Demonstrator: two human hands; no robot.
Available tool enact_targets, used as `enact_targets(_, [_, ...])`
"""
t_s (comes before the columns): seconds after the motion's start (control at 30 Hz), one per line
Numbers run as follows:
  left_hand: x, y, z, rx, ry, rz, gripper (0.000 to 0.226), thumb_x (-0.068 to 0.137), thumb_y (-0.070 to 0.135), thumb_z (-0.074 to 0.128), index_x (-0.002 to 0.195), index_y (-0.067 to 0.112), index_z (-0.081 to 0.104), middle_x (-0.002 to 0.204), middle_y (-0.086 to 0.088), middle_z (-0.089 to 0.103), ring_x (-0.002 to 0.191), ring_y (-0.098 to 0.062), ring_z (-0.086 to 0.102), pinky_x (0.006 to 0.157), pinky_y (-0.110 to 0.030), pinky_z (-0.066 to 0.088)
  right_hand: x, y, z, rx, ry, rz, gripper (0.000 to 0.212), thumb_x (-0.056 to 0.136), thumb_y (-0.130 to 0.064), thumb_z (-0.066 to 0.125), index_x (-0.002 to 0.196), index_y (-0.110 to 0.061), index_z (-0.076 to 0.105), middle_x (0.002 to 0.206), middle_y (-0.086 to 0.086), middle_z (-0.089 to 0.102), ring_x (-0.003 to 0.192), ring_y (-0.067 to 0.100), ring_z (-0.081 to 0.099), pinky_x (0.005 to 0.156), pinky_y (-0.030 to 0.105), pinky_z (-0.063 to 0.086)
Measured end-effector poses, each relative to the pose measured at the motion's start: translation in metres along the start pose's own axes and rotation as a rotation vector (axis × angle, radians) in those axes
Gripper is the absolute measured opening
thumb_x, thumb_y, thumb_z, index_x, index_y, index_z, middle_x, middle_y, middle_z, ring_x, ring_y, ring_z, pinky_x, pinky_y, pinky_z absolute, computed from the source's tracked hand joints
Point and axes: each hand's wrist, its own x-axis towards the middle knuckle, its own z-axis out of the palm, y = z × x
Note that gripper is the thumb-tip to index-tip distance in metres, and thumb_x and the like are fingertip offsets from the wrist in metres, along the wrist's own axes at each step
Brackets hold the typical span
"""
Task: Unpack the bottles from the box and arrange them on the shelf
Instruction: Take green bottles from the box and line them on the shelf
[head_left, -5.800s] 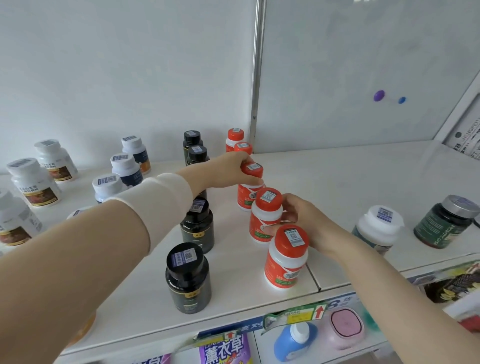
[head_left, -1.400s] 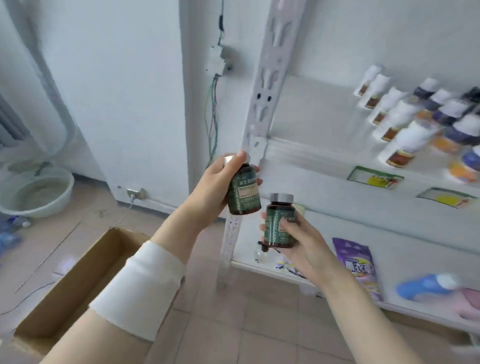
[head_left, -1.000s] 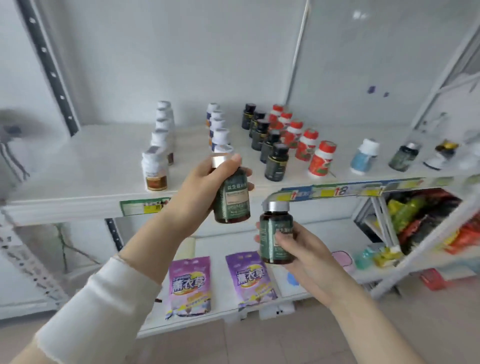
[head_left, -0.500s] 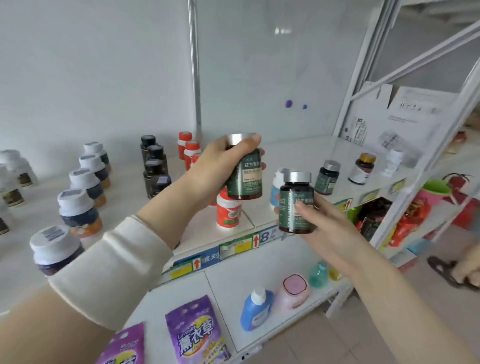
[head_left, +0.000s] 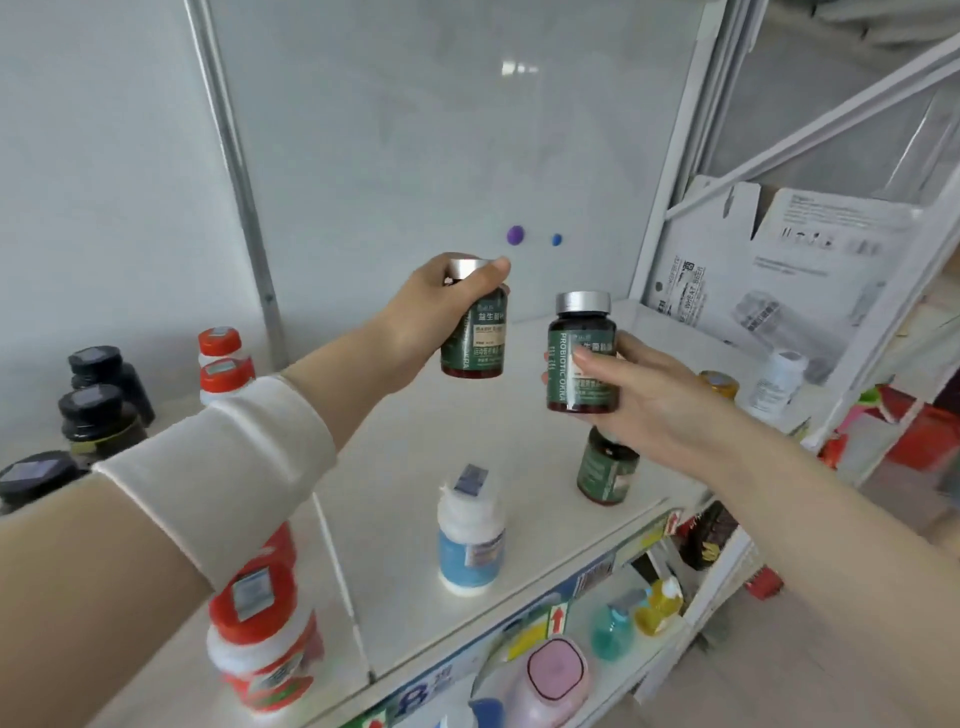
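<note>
Left hand: my left hand grips the left green bottle, thumb across its silver cap, held in the air above the shelf.
Right hand: my right hand grips the right green bottle around its label, upright and also off the shelf, near the other but apart.
In the way: a standing green bottle sits directly under my right hand, its top hidden by it. A blue-labelled white bottle stands alone nearer the front edge.
Around: red-capped bottles at the back left, black bottles further left, and one red-capped front bottle under my white sleeve. A gold-lidded jar and a small white bottle stand at the right end.
Change: since half a second ago I have closed on the shelf. Both bottles stay gripped, and the bottle rows have slid left.
Shelf: white boards with a seam, with price tags along the front edge. The tier below holds a pink container and a teal bottle.
Room: a pale back panel carrying a purple dot, and flattened cardboard leaning at the right.
</note>
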Motion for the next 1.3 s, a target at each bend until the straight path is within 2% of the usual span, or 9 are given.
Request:
enact_targets(0.1, [0.042, -0.009, 0.012, 0.098, 0.013, -0.015, 0.032, 0.090, 0.040, 0.056, 0.114, 0.019, 0.052, 0.116, -0.005, 0.063, 0.106, -0.019, 0.061, 0.095, -0.036, 0.050, 0.042, -0.012, -0.031, -0.088, -0.077, 0.004, 0.065, 0.074, -0.017, 0.062, 0.135, -0.010, 0.040, 0.128, 0.014, 0.058, 0.116, 0.025, 0.058, 0.094, 0.035, 0.048])
enact_targets(0.23, [0.091, -0.019, 0.020, 0.184, 0.062, -0.059, 0.035, 0.091, 0.043, 0.052, 0.120, 0.025, 0.048, 0.105, 0.008, 0.057, 0.106, -0.014, 0.058, 0.094, -0.032, 0.047, 0.096, -0.019, -0.069, -0.301, -0.160, 0.022, 0.051, 0.082, -0.011, 0.061, 0.131, -0.008, 0.047, 0.124, 0.011, 0.061, 0.111, 0.021, 0.059, 0.098, 0.033, 0.045])
enact_targets(0.37, [0.134, -0.044, 0.019, 0.224, 0.162, -0.137, 0.040, 0.091, 0.036, 0.056, 0.127, 0.019, 0.047, 0.117, 0.000, 0.056, 0.111, -0.019, 0.056, 0.098, -0.034, 0.046, 0.145, -0.015, -0.096, -0.460, -0.283, 0.086, 0.033, 0.082, -0.009, 0.064, 0.114, -0.016, 0.057, 0.117, 0.006, 0.064, 0.111, 0.019, 0.059, 0.100, 0.034, 0.044])
enact_targets(0.53, [0.173, -0.075, 0.011, 0.326, 0.221, -0.259, 0.042, 0.088, 0.025, 0.063, 0.126, 0.012, 0.050, 0.122, -0.009, 0.058, 0.113, -0.024, 0.058, 0.097, -0.034, 0.048, 0.199, 0.008, -0.097, -0.482, -0.290, 0.142, 0.057, 0.076, 0.002, 0.070, 0.126, -0.008, 0.046, 0.116, 0.011, 0.060, 0.107, 0.022, 0.060, 0.096, 0.035, 0.048])
enact_targets(0.67, [0.195, -0.098, -0.001, 0.430, 0.227, -0.318, 0.041, 0.083, 0.025, 0.069, 0.119, 0.011, 0.055, 0.118, -0.011, 0.062, 0.111, -0.025, 0.060, 0.101, -0.040, 0.047, 0.227, 0.030, -0.085, -0.649, -0.296, 0.123, 0.057, 0.069, -0.005, 0.079, 0.116, -0.014, 0.049, 0.102, 0.000, 0.058, 0.101, 0.020, 0.059, 0.089, 0.032, 0.046])
enact_targets(0.8, [0.209, -0.111, -0.011, 0.497, 0.203, -0.344, 0.041, 0.083, 0.021, 0.070, 0.119, 0.008, 0.055, 0.110, -0.007, 0.059, 0.106, -0.024, 0.058, 0.098, -0.037, 0.048, 0.245, 0.049, -0.075, -0.831, -0.308, 0.059, 0.062, 0.068, -0.014, 0.081, 0.121, -0.012, 0.049, 0.112, 0.000, 0.057, 0.105, 0.019, 0.058, 0.087, 0.028, 0.046])
enact_targets(1.0, [0.223, -0.121, -0.014, 0.525, 0.166, -0.364, 0.040, 0.083, 0.020, 0.069, 0.117, 0.006, 0.054, 0.111, -0.010, 0.059, 0.105, -0.024, 0.058, 0.100, -0.040, 0.047, 0.259, 0.057, -0.067, -0.845, -0.312, 0.051, 0.066, 0.069, -0.016, 0.080, 0.123, -0.012, 0.042, 0.111, -0.003, 0.053, 0.106, 0.016, 0.053, 0.088, 0.026, 0.043])
enact_targets(1.13, [0.227, -0.125, -0.015, 0.530, 0.157, -0.356, 0.032, 0.083, 0.019, 0.069, 0.108, 0.010, 0.053, 0.101, -0.005, 0.055, 0.094, -0.019, 0.055, 0.088, -0.032, 0.048, 0.259, 0.064, -0.067, -0.848, -0.303, 0.046, 0.069, 0.069, -0.018, 0.080, 0.124, -0.011, 0.039, 0.119, 0.000, 0.054, 0.114, 0.019, 0.054, 0.099, 0.033, 0.044])
enact_targets(1.3, [0.228, -0.127, -0.014, 0.566, 0.139, -0.369, 0.041, 0.082, 0.020, 0.070, 0.116, 0.008, 0.051, 0.103, -0.003, 0.056, 0.095, -0.018, 0.054, 0.081, -0.025, 0.045, 0.257, 0.061, -0.065, -0.858, -0.314, 0.049, 0.068, 0.072, -0.019, 0.078, 0.125, -0.012, 0.037, 0.110, -0.005, 0.049, 0.111, 0.017, 0.052, 0.093, 0.027, 0.043])
